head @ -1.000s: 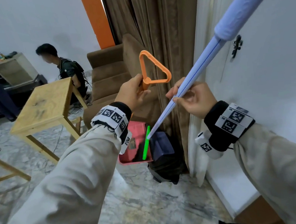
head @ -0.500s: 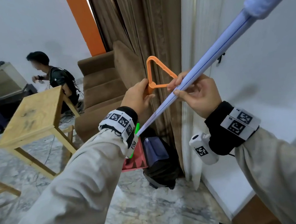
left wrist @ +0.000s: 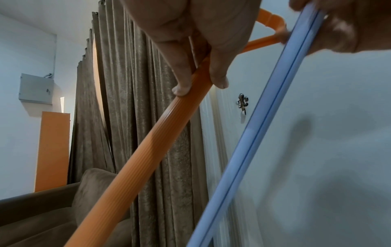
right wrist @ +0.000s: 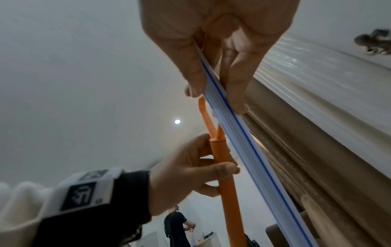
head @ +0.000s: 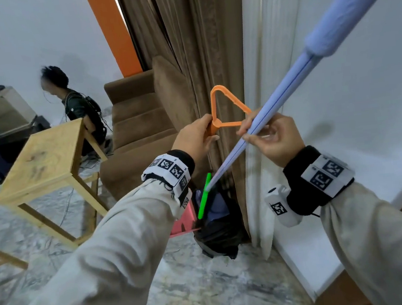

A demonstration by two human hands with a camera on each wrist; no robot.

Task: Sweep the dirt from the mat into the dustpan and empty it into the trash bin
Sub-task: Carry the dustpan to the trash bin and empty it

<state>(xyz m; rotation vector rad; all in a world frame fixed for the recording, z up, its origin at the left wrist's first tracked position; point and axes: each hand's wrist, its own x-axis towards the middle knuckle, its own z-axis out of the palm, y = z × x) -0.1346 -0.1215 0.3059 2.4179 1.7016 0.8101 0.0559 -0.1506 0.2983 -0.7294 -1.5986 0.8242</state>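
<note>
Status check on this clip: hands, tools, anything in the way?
Left hand grips orange dustpan handle. Right hand pinches pale blue broom pole. Pink dustpan beside black-bagged trash bin. Brown curtain close behind.

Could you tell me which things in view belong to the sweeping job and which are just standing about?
Job:
orange dustpan handle, held by the left hand
blue broom handle, held by the right hand
pink dustpan
black-bagged trash bin

Standing about:
wooden table
brown sofa
brown curtain
seated person
</note>
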